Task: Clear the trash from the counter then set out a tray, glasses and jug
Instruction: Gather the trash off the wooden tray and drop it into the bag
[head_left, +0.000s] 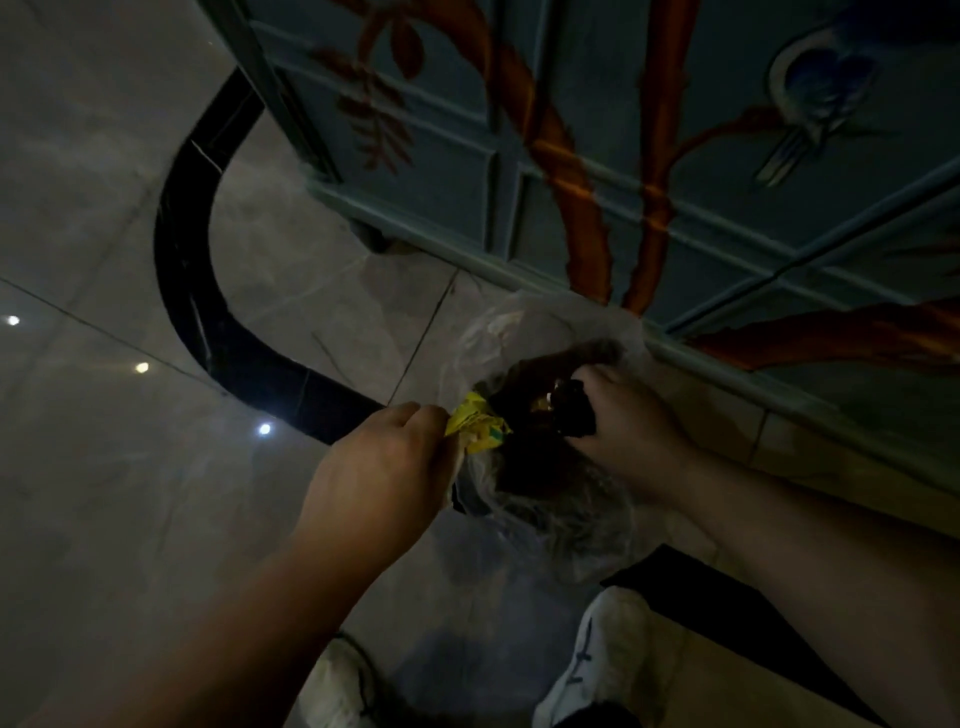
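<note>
A small bin lined with a clear plastic bag stands on the floor at the foot of the cabinet. My left hand pinches a crumpled yellow wrapper at the bin's left rim. My right hand is closed on a dark crumpled piece of trash right over the bin's opening. The inside of the bin is dark and its contents are hard to make out. No tray, glasses or jug are in view.
A blue-green panelled cabinet painted with orange branches and a bird rises right behind the bin. The glossy tiled floor has a curved black inlay band. My two white shoes stand just below the bin.
</note>
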